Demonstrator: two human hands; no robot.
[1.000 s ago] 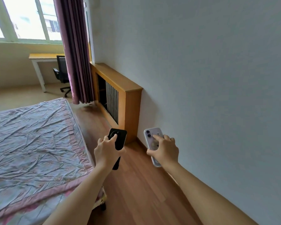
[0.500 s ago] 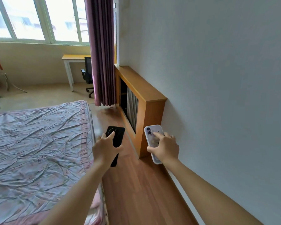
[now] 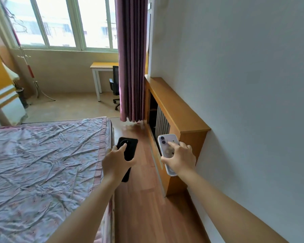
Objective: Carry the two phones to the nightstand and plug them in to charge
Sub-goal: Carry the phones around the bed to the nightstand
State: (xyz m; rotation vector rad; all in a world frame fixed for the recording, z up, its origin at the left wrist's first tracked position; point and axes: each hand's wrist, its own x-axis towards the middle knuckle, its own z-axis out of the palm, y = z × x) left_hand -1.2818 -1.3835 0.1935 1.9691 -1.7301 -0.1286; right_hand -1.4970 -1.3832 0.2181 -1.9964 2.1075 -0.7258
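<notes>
My left hand [image 3: 117, 162] grips a black phone [image 3: 128, 148], back side up, its round camera ring showing above my fingers. A pale lilac phone [image 3: 167, 146] with two lenses at its top is held in my right hand [image 3: 180, 159], index finger laid along its back. Both phones hang over the wooden floor strip between the bed and the wall, at about the same height. No nightstand or charger cable shows in the head view.
A bed [image 3: 42, 163] with a wrinkled pink-edged sheet fills the left. A wooden radiator cover [image 3: 179, 113] runs along the white wall on the right. Beyond hang a purple curtain [image 3: 132, 58], a desk [image 3: 102, 67] with an office chair [image 3: 114, 81], and windows.
The view has swung left and moved forward along the bed. More of the window, desk and far floor show now. Both hands keep the phones in the same grip.
</notes>
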